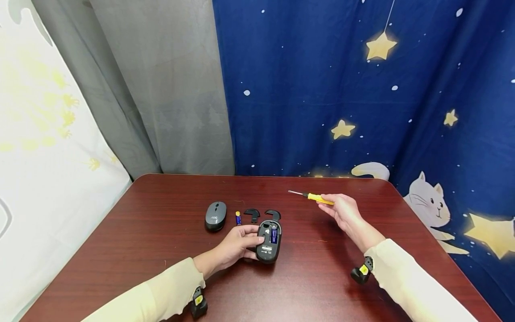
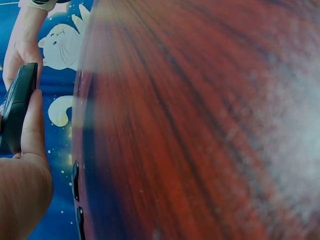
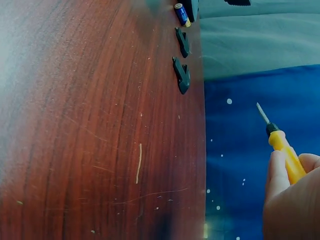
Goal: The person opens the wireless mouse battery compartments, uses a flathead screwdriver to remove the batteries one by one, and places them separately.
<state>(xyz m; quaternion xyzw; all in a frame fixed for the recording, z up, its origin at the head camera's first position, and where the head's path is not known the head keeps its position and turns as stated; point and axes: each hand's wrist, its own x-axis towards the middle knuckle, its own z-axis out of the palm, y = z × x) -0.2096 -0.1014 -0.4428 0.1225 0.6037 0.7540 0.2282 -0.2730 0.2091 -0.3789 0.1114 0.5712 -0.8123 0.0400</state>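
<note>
An upturned black mouse (image 1: pixel 269 240) lies on the dark red table (image 1: pixel 161 250) with its battery bay uncovered and a blue battery inside. My left hand (image 1: pixel 237 243) grips its left side; the left wrist view shows the mouse (image 2: pixel 17 107) edge-on against my fingers (image 2: pixel 32 125). My right hand (image 1: pixel 342 210) holds a yellow-handled screwdriver (image 1: pixel 315 198) above the table to the right, tip pointing left. The screwdriver (image 3: pixel 280 145) also shows in the right wrist view.
A second grey mouse (image 1: pixel 215 215) sits upright to the left. A loose blue battery (image 1: pixel 238 218) and two small black curved pieces (image 1: pixel 252 213) (image 1: pixel 273 214) lie behind the open mouse. Grey and starry blue curtains hang behind the table.
</note>
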